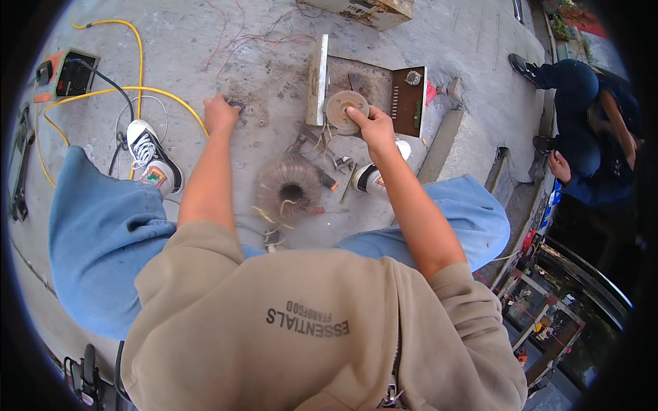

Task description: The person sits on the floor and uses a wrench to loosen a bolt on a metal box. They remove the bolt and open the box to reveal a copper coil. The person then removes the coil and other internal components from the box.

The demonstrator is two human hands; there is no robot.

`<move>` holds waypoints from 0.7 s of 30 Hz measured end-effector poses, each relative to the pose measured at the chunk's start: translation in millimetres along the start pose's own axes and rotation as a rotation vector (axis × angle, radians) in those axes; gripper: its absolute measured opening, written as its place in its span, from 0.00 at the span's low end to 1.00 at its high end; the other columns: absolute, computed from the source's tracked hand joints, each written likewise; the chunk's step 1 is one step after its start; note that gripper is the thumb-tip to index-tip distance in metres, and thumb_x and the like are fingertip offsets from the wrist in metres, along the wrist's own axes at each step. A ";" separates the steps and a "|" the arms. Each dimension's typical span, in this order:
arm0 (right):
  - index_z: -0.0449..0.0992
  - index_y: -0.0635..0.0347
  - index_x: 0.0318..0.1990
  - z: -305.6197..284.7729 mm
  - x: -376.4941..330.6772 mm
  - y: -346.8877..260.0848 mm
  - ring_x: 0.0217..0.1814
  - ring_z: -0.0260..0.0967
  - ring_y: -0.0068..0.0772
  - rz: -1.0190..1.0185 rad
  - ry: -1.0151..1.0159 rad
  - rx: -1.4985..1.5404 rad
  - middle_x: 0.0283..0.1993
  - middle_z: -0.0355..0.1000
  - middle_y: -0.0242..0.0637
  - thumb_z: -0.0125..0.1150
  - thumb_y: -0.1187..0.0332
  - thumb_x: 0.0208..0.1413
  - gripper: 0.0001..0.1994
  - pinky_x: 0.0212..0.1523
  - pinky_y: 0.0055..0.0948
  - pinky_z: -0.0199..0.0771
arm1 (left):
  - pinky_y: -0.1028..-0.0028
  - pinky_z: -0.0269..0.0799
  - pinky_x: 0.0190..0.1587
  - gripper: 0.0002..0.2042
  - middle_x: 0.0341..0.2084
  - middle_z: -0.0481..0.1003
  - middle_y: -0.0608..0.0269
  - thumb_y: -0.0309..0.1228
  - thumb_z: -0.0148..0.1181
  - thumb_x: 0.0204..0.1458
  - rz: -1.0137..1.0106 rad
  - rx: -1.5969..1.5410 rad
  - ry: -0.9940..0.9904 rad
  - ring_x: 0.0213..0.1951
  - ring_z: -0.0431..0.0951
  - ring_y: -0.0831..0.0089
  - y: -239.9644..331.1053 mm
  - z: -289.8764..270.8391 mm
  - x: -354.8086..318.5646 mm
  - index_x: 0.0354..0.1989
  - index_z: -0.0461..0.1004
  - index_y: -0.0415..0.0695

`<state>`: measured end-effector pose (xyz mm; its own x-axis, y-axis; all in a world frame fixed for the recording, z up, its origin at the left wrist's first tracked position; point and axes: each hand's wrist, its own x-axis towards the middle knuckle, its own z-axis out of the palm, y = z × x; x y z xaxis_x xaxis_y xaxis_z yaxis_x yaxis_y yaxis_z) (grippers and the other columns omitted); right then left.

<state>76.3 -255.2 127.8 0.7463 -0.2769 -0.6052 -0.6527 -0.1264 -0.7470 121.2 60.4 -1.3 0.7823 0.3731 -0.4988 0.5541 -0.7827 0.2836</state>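
Note:
My right hand (375, 128) pinches the edge of a round, flat, brownish disc (338, 113) with a hole near its middle. The disc is in front of an opened metal casing (316, 82), whose side panel (409, 103) carries a row of slots and a round part. My left hand (221, 114) is closed low over the concrete, a small dark piece (237, 105) at its fingertips; what the fingers hold is mostly hidden. Between my feet lies a ring-shaped coil (290, 186) wound with copper-coloured wire, pale leads trailing from it.
An orange box-shaped device (67, 74) with a yellow cable (141, 51) stands at far left. Thin red wires (257, 35) lie ahead, near a rusty metal box (367, 10). An orange-tipped tool (333, 184) lies beside the coil. Another person (582, 103) is at right, beyond a concrete ledge (462, 147).

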 end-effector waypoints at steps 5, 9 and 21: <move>0.77 0.62 0.44 -20.1 -30.5 -21.7 0.40 0.73 0.24 0.134 -0.095 0.209 0.40 0.76 0.33 0.65 0.68 0.54 0.12 0.42 0.28 0.74 | 0.63 0.74 0.45 0.20 0.42 0.76 0.49 0.35 0.71 0.42 0.007 -0.152 -0.146 0.43 0.78 0.57 -0.5 -2.1 7.2 0.44 0.77 0.41; 0.73 0.59 0.50 -23.2 -43.8 -26.0 0.46 0.73 0.30 0.268 -0.162 0.491 0.46 0.74 0.34 0.61 0.70 0.56 0.14 0.48 0.35 0.74 | 0.71 0.78 0.38 0.16 0.37 0.79 0.54 0.29 0.68 0.45 -0.053 -0.862 -0.281 0.36 0.80 0.68 11.8 7.0 9.2 0.42 0.77 0.35; 0.61 0.58 0.58 -23.5 -33.4 -24.9 0.55 0.69 0.41 0.138 -0.237 0.745 0.53 0.69 0.42 0.56 0.73 0.57 0.21 0.53 0.42 0.72 | 0.71 0.70 0.56 0.16 0.47 0.75 0.58 0.31 0.54 0.58 0.514 -1.038 -0.797 0.50 0.75 0.71 129.7 -65.5 -136.8 0.53 0.70 0.36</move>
<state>64.5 -265.2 173.1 0.7274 -0.0224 -0.6859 -0.5452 0.5881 -0.5974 104.8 -59.5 157.3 0.7835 -0.4914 -0.3803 0.4877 0.1070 0.8664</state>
